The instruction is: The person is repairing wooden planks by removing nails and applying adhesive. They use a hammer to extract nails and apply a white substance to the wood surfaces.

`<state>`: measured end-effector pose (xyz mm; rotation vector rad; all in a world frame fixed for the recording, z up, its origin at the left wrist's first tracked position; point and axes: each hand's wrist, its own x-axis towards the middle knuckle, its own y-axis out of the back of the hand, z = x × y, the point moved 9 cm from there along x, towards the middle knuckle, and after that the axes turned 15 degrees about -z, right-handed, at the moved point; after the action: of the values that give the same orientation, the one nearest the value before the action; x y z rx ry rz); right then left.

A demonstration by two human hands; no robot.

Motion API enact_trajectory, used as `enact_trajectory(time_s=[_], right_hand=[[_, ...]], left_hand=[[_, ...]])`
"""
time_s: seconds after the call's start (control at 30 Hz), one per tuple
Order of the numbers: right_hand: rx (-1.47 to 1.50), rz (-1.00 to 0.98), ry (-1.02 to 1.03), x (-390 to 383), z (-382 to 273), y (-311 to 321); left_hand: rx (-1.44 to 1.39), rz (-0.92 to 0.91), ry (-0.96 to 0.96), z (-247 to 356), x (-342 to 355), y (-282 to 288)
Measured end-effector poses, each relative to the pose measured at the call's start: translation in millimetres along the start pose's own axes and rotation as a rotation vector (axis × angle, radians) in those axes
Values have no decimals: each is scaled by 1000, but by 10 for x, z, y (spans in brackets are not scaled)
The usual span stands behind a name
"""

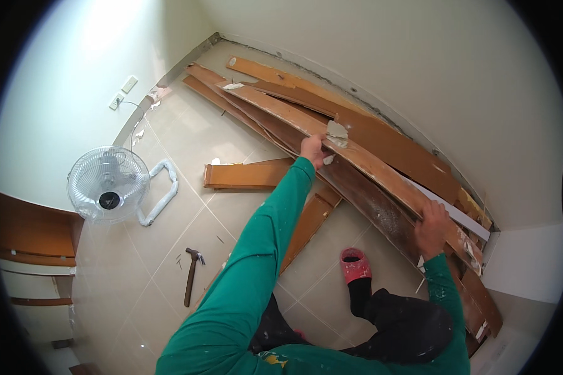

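gripped, the long board [382, 175] extends beyond left hand [313, 151] and right hand [432, 230].

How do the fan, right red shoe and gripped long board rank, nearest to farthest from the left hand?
1. Long board: in the left hand's grip.
2. Right red shoe: lower down, slightly right.
3. Fan: far left.

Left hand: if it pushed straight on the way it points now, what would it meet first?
The left hand would meet the long board it holds; just beyond, a pale flake lies in line, seemingly on that board, though depth is unclear.
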<state>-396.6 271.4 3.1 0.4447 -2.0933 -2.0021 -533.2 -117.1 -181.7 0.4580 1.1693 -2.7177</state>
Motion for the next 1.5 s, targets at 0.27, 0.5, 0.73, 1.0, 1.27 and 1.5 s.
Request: enact_trajectory(time_s=[0.27, 0.5, 0.73, 1.0, 1.27, 1.5], right_hand=[[19, -43, -47, -56, 768, -26], [-21, -359, 93, -156, 359, -190], [-142, -225, 567, 329, -835, -56], [-274, -234, 852, 735, -2487, -106], [-295, -275, 1000, 541, -3544, -730], [-148, -223, 1050, 560, -3501, -1196]], left_hand=[[-160, -47, -164, -428, -1247, -361], [-420, -53, -227, -808, -2727, 0], [-596, 38, -298, -895, -3885, 748], [-737, 212, -568, -821, -4819, 1434], [-786, 312, -642, -1233, -5389, 2232], [-803, 151, -468, -1574, -5176, 2707]])
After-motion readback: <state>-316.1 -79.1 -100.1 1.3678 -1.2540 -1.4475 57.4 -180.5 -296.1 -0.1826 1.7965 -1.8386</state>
